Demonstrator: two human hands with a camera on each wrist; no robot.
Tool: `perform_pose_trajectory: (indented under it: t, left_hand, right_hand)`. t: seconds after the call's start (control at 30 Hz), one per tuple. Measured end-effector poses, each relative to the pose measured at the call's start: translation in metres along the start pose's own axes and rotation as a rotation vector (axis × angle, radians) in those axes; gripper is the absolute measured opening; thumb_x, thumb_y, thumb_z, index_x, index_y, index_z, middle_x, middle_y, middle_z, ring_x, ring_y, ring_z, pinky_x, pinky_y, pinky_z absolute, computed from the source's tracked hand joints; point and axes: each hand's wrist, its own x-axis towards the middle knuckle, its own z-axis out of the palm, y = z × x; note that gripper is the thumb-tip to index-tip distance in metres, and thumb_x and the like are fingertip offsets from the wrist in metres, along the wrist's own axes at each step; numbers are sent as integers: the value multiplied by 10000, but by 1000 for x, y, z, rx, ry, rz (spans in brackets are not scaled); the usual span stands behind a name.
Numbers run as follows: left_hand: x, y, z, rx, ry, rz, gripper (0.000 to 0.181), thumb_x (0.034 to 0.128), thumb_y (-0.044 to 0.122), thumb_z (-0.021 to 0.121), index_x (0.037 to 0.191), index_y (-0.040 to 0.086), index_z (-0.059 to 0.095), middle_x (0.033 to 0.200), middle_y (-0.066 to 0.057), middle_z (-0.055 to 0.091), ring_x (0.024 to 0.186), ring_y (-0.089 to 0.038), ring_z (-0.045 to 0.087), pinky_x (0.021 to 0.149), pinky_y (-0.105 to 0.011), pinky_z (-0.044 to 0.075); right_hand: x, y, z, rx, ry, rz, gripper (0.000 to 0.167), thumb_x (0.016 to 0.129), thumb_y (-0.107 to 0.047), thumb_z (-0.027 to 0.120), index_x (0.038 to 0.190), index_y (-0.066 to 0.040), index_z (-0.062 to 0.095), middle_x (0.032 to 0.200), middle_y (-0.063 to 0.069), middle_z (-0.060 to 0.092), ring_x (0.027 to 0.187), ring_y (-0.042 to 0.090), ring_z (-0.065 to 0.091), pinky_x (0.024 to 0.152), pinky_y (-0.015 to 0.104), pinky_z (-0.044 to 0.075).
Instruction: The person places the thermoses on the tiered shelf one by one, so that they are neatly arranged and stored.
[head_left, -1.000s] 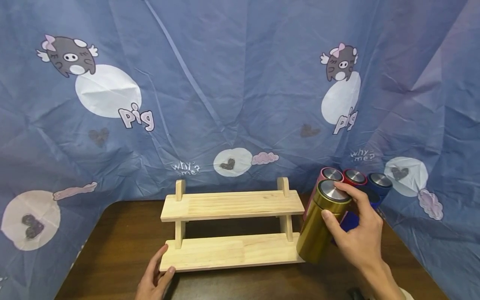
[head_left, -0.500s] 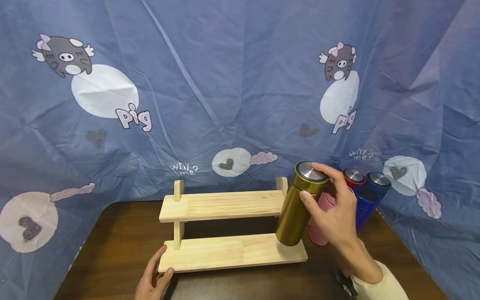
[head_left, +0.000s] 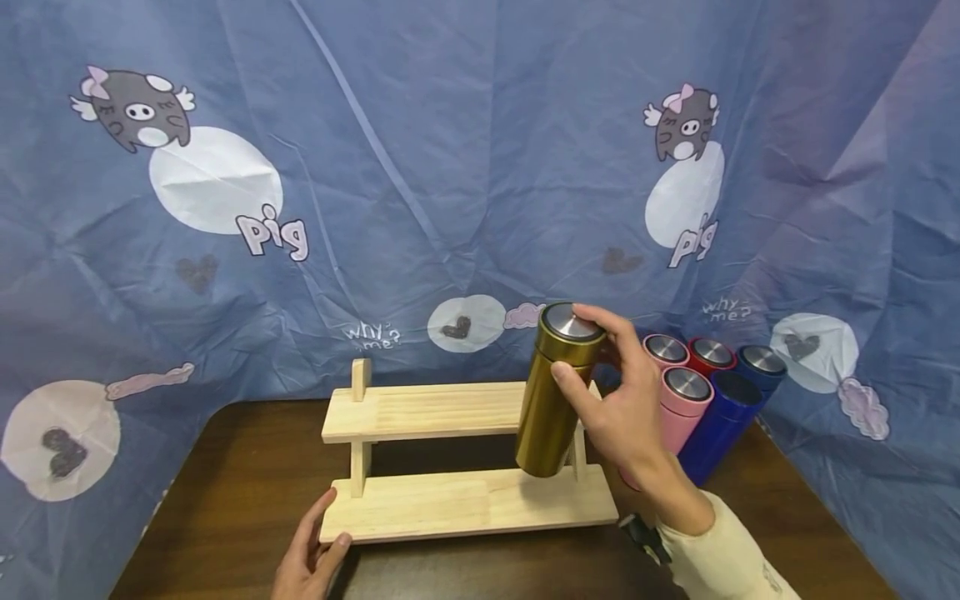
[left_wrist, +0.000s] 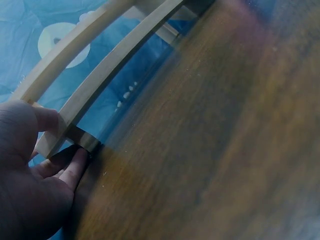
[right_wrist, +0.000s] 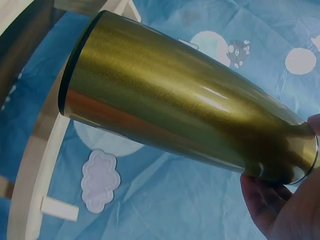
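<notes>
1. Left hand [head_left: 303, 562]: grips left end of rack's lower shelf, thumb at front edge, fingers at the end. Left wrist view agrees.
2. Right hand [head_left: 624, 408]: grips gold flask near the top, thumb on the side just under the lid, a finger reaching onto the lid. Pale sleeve [head_left: 720, 546] behind it; black item [head_left: 645, 537] beside the cuff, can't tell what.
3. Gold flask [head_left: 542, 421]: held in the air, slightly tilted, over the right part of rack's lower shelf, in front of upper shelf's right end. Base looks clear of the wood.
4. Handling (judged): stiff, likely metal, moderate weight, more if filled. Glossy skin could slip; would dent rather than shatter. Best hold is round the upper body below the lid seam; lid alone might twist loose.
5. Rack [head_left: 420, 504]: two wooden tiers, stiff, probably light enough to shift if bumped.
6. Table [head_left: 217, 508]: dark brown wood, under it all.
7. Right of rack, front pair: pink flask [head_left: 684, 421], steel-topped, partly behind right arm; blue flask [head_left: 720, 429], dark top, can't tell lid from open mouth.
8. Back row: second pink, red flask [head_left: 711, 357], second blue, steel tops on. Contents of all flasks, gold included, not visible.
9. Cloth [head_left: 420, 158]: blue, pig print, hangs behind.
</notes>
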Motion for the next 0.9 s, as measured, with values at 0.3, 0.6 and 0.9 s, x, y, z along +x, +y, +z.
perform_pose_trajectory:
  t: [0.3, 0.6, 0.9]
  left_hand:
    - [2, -12, -2, 17, 0, -22, 687, 1092, 73, 695, 1692, 25, 366, 1298, -331, 698, 973, 7, 642, 809, -219, 549]
    - [-1, 1, -3, 1, -9, -37, 689, 1090, 40, 675, 1681, -53, 333, 1411, -398, 632, 1044, 54, 622, 856, -170, 530]
    - [2, -5, 2, -14, 19, -8, 672, 1074, 40, 704, 1652, -68, 379, 1419, -400, 628, 1059, 75, 621, 852, -139, 517]
  right_hand:
    - [7, 4, 32, -3, -19, -97, 589, 894, -137, 816, 1459, -72, 664, 1317, 135, 757, 1011, 254, 736, 908, 223, 558]
    - [18, -4, 64, 13, -43, -88, 594, 924, -224, 807, 1484, -107, 646, 1338, 114, 740, 1046, 268, 727, 903, 391, 589]
    - [28, -3, 88, 29, -70, -79, 586, 951, -257, 787, 1493, -96, 636, 1369, 115, 728, 1095, 270, 711, 895, 449, 586]
